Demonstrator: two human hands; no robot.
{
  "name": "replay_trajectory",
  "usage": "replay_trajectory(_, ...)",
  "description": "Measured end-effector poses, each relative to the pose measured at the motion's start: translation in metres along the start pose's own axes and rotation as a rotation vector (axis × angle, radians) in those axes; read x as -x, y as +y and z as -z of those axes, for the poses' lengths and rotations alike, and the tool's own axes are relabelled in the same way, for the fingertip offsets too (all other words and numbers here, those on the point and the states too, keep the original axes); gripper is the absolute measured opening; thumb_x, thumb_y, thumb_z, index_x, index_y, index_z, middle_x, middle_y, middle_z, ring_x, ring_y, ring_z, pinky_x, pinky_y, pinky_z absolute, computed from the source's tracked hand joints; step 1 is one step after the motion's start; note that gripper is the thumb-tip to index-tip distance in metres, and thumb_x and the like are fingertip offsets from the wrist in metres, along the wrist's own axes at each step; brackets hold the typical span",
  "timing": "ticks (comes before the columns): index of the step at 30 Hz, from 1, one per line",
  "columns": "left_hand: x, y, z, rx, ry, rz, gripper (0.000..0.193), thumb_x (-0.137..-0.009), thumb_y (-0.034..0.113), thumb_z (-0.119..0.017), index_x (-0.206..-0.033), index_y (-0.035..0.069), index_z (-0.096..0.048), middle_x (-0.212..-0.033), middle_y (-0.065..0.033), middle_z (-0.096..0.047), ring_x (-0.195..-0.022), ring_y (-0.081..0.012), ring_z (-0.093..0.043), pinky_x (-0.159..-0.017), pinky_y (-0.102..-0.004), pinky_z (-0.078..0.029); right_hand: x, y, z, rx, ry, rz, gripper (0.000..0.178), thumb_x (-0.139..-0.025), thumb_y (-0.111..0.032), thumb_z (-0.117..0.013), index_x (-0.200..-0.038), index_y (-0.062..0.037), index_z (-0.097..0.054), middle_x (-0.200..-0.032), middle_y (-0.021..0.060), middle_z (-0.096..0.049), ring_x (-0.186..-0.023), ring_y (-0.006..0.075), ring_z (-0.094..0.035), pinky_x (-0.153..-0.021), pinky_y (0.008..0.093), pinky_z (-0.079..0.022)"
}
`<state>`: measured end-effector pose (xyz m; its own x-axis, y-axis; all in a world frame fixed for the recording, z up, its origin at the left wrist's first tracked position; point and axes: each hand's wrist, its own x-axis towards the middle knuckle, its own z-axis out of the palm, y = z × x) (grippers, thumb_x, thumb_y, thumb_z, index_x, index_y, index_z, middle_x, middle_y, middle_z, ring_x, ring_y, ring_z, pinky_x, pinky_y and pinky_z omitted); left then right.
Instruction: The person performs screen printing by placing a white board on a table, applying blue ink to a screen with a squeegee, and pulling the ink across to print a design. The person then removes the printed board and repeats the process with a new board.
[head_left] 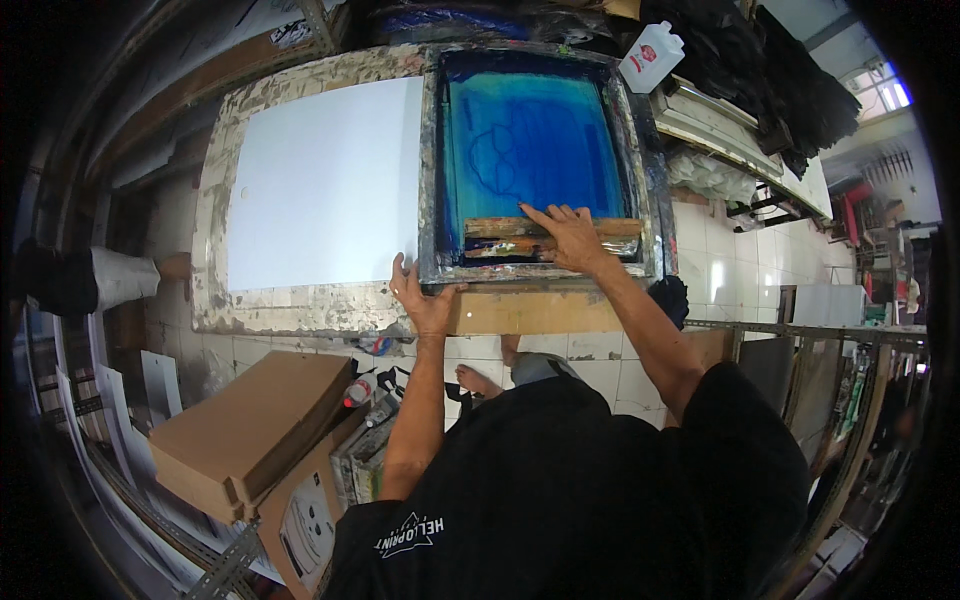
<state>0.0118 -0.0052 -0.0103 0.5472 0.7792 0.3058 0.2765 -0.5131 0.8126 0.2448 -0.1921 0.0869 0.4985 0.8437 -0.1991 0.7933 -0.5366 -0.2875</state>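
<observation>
A screen-printing frame (432, 170) with blue, ink-stained mesh (540, 140) lies on the right half of the worktable. Dark outlines of a drawn figure show on the mesh. Along the frame's near inner side rest wooden squeegee bars (615, 228), smeared with ink. My right hand (575, 240) lies over these bars, gripping at their middle, its index finger stretched onto the mesh. At the frame's near left corner, my left hand (428, 300) has its fingers and thumb spread around the corner. A large white sheet (325, 185) lies left of the frame.
A white plastic bottle (652, 57) stands by the frame's far right corner. Cardboard boxes (250, 425) are stacked near left. Metal shelving (810, 335) lies near right. Another person (125, 280) is at the far left. Dark cloths (790, 90) hang at the far right.
</observation>
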Motion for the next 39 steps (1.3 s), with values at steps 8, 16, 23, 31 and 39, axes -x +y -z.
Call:
replay_trajectory(8, 0.002, 0.003, 0.003, 0.016, 0.002, 0.009, 0.072, -0.056, 0.007, -0.084, -0.122, -0.008, -0.060, -0.148, -0.0196, -0.042, -0.120, -0.0372, -0.044, -0.102, -0.0465, -0.042, -0.033, 0.018, -0.022, -0.028, 0.439, 0.114, 0.074, -0.060, -0.015, -0.074, -0.133, -0.0124, -0.059, -0.109, 0.0098, -0.053, -0.105, 0.0294, -0.048, -0.093, 0.0491, -0.029)
replay_trajectory(16, -0.002, 0.003, 0.001, 0.011, 0.025, 0.006, 0.076, -0.056, 0.009, -0.088, -0.126, -0.002, -0.061, -0.148, -0.0208, -0.043, -0.126, -0.0390, -0.042, -0.103, -0.0475, -0.041, -0.137, 0.069, 0.005, 0.026, 0.524, 0.116, 0.076, -0.061, -0.016, -0.077, -0.134, -0.0149, -0.059, -0.110, 0.0081, -0.055, -0.107, 0.0287, -0.050, -0.097, 0.0485, -0.030)
replay_trajectory(23, 0.002, 0.006, 0.004, 0.009, -0.007, 0.063, 0.082, -0.057, 0.011, -0.091, -0.133, 0.006, -0.061, -0.148, -0.0200, -0.041, -0.128, -0.0375, -0.042, -0.103, -0.0470, -0.040, -0.223, 0.116, 0.016, 0.104, 0.581, 0.116, 0.080, -0.062, -0.020, -0.080, -0.139, -0.0194, -0.056, -0.114, 0.0074, -0.055, -0.112, 0.0281, -0.050, -0.100, 0.0471, -0.030)
replay_trajectory(31, 0.009, 0.002, 0.006, 0.082, 0.006, 0.081, 0.078, -0.066, 0.019, -0.089, -0.136, 0.002, -0.059, -0.150, -0.0198, -0.037, -0.127, -0.0318, -0.044, -0.106, -0.0432, -0.040, -0.322, 0.153, 0.044, 0.268, 0.703, 0.153, 0.075, -0.068, -0.022, -0.081, -0.140, -0.0241, -0.056, -0.109, 0.0062, -0.061, -0.109, 0.0286, -0.057, -0.096, 0.0485, -0.038)
replay_trajectory(39, 0.003, 0.005, 0.001, 0.090, 0.030, 0.070, 0.079, -0.066, 0.016, -0.088, -0.138, 0.003, -0.056, -0.146, -0.0212, -0.037, -0.126, -0.0343, -0.046, -0.106, -0.0456, -0.041, -0.374, 0.175, 0.087, 0.128, 0.468, 0.091, 0.068, -0.077, -0.040, -0.077, -0.140, -0.0208, -0.058, -0.141, 0.0225, -0.056, -0.132, 0.0403, -0.048, -0.108, 0.0541, -0.033)
